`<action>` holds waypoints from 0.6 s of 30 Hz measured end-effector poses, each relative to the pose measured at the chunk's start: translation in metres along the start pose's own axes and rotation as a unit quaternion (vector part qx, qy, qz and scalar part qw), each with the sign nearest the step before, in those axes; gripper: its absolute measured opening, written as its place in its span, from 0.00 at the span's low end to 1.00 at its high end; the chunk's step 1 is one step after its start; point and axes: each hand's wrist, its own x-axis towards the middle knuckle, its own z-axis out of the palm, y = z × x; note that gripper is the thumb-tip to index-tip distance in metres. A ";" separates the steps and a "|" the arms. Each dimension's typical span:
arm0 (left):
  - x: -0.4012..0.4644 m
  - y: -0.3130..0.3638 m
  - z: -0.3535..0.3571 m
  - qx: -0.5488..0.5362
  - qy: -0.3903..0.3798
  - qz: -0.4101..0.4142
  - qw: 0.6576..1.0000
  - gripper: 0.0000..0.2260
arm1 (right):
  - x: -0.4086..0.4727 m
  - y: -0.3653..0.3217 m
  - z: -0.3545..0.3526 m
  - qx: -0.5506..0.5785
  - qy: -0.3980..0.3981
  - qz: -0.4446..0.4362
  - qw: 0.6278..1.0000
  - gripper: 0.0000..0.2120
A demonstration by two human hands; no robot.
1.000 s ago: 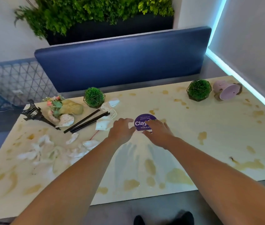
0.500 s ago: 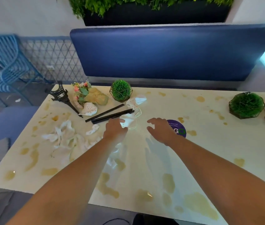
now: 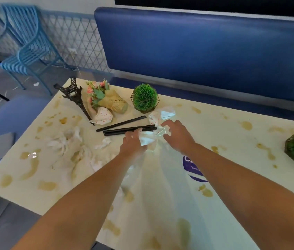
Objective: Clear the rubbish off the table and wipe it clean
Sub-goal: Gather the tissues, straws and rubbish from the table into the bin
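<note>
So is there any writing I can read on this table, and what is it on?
"Cl": large white letters on the round purple sticker on the table; the right forearm hides the rest.
"Clean as": small line beneath on the same sticker, cut off.
"FarePrince" or similar: print on the paper wrap of the flower bouquet, too blurred to be sure.
Nothing else is legible.

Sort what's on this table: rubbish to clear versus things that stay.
Job:
crumpled tissues
black straws
white wrapper, held by left hand; right hand beside it
brown stains

Staying:
Eiffel Tower model
flower bouquet
green ball plant
purple sticker
</note>
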 end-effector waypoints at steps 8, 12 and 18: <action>0.017 0.001 0.005 -0.014 -0.019 0.001 1.000 0.29 | 0.025 0.001 0.006 -0.087 -0.066 -0.035 0.993 0.23; 0.019 0.001 0.007 -0.046 -0.043 0.004 0.998 0.25 | 0.024 0.004 0.010 -0.073 -0.041 -0.015 0.996 0.19; 0.014 -0.001 0.003 -0.067 -0.055 0.014 0.996 0.21 | 0.009 0.010 0.006 -0.081 0.025 0.037 0.996 0.10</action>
